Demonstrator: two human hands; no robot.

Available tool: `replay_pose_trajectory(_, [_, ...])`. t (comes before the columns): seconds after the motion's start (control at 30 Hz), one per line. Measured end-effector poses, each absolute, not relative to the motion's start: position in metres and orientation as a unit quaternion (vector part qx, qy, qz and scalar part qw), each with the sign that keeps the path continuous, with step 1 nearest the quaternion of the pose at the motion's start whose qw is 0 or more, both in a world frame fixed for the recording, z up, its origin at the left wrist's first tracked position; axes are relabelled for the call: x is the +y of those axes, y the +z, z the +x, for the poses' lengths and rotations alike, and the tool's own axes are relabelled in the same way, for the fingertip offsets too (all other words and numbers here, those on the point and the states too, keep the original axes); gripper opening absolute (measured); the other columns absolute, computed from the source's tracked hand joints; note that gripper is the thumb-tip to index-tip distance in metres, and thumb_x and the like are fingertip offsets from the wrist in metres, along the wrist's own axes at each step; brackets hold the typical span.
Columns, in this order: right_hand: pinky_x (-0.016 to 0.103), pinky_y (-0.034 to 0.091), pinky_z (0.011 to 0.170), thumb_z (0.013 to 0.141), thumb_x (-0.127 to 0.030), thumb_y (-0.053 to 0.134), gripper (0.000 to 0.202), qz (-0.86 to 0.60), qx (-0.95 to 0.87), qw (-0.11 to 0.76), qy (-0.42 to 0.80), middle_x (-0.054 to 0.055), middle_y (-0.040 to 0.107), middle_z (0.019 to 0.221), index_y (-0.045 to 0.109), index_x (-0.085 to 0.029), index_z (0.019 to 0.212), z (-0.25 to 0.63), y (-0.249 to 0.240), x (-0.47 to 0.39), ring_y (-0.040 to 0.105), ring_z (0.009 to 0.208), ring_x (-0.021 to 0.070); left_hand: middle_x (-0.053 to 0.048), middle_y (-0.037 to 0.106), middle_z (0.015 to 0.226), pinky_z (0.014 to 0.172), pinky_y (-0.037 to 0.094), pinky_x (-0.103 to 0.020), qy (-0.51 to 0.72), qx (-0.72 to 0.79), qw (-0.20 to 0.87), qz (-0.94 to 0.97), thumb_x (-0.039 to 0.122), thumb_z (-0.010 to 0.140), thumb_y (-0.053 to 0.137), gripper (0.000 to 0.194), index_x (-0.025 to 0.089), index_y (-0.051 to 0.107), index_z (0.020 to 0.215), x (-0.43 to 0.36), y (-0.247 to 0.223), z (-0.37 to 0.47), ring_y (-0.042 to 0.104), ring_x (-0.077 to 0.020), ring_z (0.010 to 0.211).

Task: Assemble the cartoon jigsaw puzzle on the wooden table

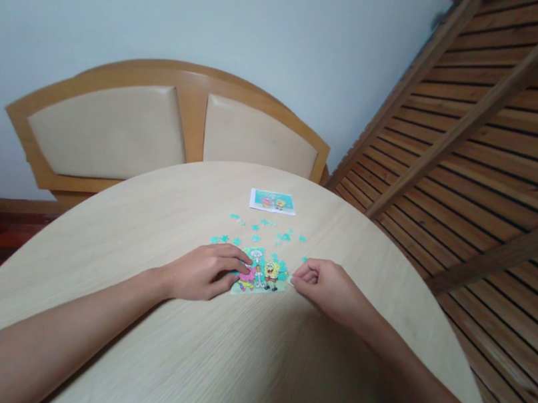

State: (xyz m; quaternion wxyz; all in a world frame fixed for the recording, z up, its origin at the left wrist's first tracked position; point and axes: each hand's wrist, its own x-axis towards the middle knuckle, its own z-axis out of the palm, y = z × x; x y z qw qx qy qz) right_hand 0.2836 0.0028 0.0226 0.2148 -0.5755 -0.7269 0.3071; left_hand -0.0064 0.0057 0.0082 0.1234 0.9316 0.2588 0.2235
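Observation:
A partly joined jigsaw puzzle (257,280) with cartoon figures lies on the round table. My left hand (212,270) rests on its left side, palm down and fingers stretched out, covering part of the pink figure. Just off the puzzle's right edge, my right hand (320,282) is closed in a pinch. A thin, pale edge of a puzzle piece (291,284) shows at its fingertips; most of the piece is hidden. Loose teal puzzle pieces (255,238) are scattered beyond the joined part, several of them in small clusters.
A reference picture card (273,202) with the same figures lies farther back on the pale wooden table (144,223). Behind the table stands a wooden headboard (192,109) with cream panels against the wall. Slatted wood (482,159) rises at the right.

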Motion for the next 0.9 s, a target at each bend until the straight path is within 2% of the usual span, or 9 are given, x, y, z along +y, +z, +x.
replay_pose_trajectory(0.27, [0.026,0.044,0.057,0.075,-0.016,0.055,0.025,-0.568,-0.745,0.189,0.295,0.002,0.075,0.071,0.079,-0.02,0.083,0.282,0.03,0.002,0.066,0.066,0.0186,-0.01,0.067,0.122,0.1,0.052,-0.042,0.225,0.254,0.123,0.933,0.018,0.095,0.05,0.027,0.02,0.066,0.117,0.006,0.007,-0.007,0.063,-0.0235,0.114])
replay_pose_trajectory(0.73, [0.028,0.044,0.064,0.075,-0.015,0.056,0.022,-0.576,-0.772,0.161,0.216,0.003,0.077,0.079,0.077,-0.022,0.075,0.287,0.039,0.001,0.068,0.072,0.0208,-0.011,0.067,0.122,0.101,0.052,-0.042,0.228,0.242,0.126,0.935,0.018,0.095,0.051,0.027,0.019,0.067,0.117,0.006,0.007,-0.007,0.063,-0.0237,0.114])
replay_pose_trajectory(0.9, [0.028,0.043,0.06,0.073,-0.017,0.059,0.018,-0.575,-0.77,0.161,0.225,0.003,0.076,0.076,0.077,-0.022,0.073,0.29,0.039,0.0,0.066,0.067,0.0204,-0.011,0.067,0.122,0.101,0.053,-0.042,0.229,0.239,0.127,0.935,0.018,0.095,0.052,0.028,0.02,0.067,0.118,0.006,0.006,-0.007,0.063,-0.0236,0.115])
